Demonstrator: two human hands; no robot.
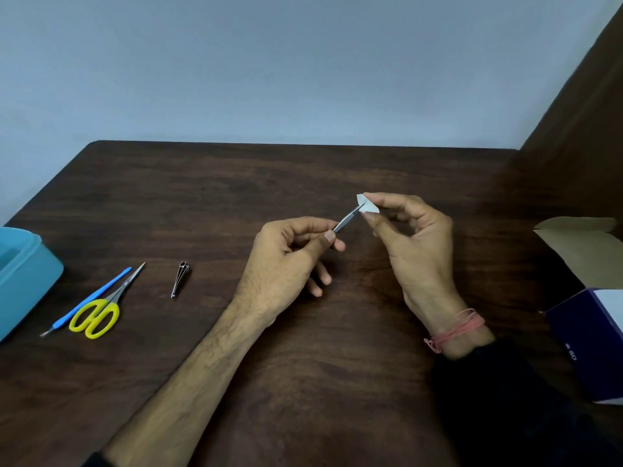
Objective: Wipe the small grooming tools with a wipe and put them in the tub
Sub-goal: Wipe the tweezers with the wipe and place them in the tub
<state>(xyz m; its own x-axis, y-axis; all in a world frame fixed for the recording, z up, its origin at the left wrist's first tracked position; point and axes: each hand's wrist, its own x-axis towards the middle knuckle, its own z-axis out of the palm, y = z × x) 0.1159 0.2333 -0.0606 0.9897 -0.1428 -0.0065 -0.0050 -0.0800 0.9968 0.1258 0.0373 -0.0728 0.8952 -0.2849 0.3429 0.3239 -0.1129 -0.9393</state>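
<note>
My left hand point(290, 261) pinches the lower end of thin metal tweezers point(347, 220) above the middle of the dark wooden table point(337, 365). My right hand point(411, 237) pinches a small folded white wipe point(366, 204) around the tweezers' tip. On the table's left lie a metal nail clipper point(180, 279), yellow-handled scissors point(101, 311) and a blue-handled cuticle tool point(89, 299), the last two side by side. The blue tub point(30, 278) stands at the left edge, partly out of frame; its inside is hidden.
An open cardboard box with a purple side point(593, 338) and a raised flap point(580, 244) stands at the right edge of the table. A wall runs behind the table's far edge, with brown panelling at the right.
</note>
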